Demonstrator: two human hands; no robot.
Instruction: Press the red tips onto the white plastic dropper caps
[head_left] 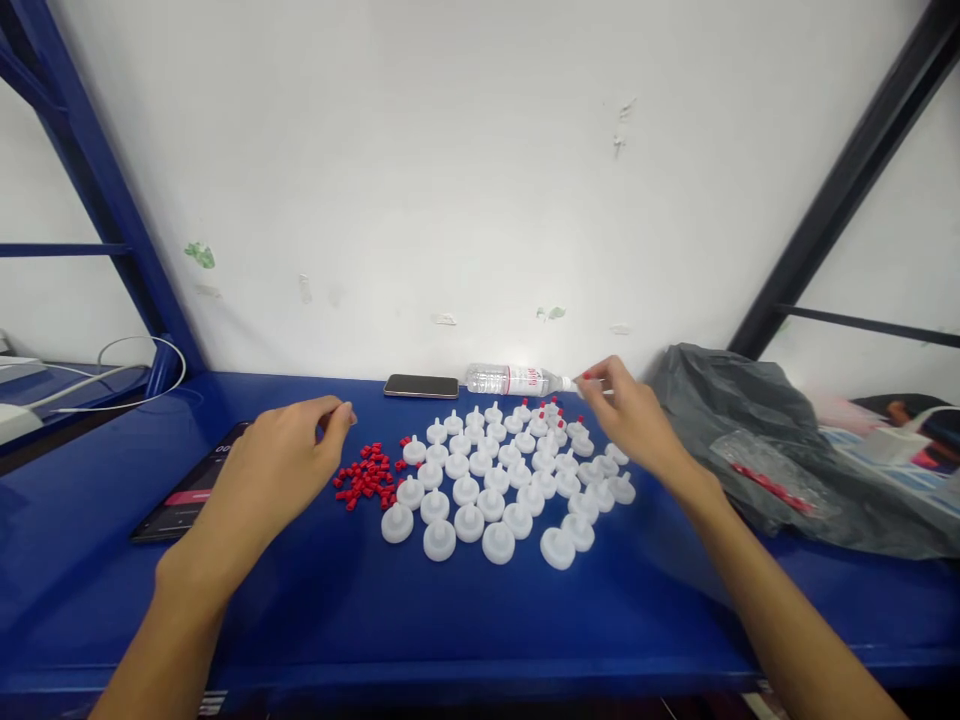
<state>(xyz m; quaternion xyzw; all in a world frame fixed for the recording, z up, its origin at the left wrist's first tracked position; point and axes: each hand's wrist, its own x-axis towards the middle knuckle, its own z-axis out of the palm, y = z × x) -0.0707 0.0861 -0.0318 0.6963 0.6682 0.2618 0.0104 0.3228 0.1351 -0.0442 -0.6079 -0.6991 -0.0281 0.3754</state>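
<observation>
Over on the right, the right hand (630, 410) hangs above the far right edge of the group, thumb and forefinger pinched close together. A small red-and-white plastic piece (587, 377) sits in that pinch, its red bit showing right at the fingertips, most of the rest hidden behind the fingers. Just to the left and nearer, round white plastic discs with short upright stems (491, 503) crowd the shiny blue tabletop (465, 620). Several at the far right, close by those fingers, carry red tips, while most of the others show plain white stems.

Across to the left, the left hand (289, 455) is up with its fingers curled, thumb and forefinger drawn close together; I cannot tell whether they meet or have anything between them. Near those fingertips, slightly to the right and nearer, lies a loose heap of small red plastic caps (367, 480), with the white discs next along.

Behind the discs, a clear plastic bottle with a red-and-white label (517, 380) lies on its side, its white cap end close to the right fingertips.
</observation>
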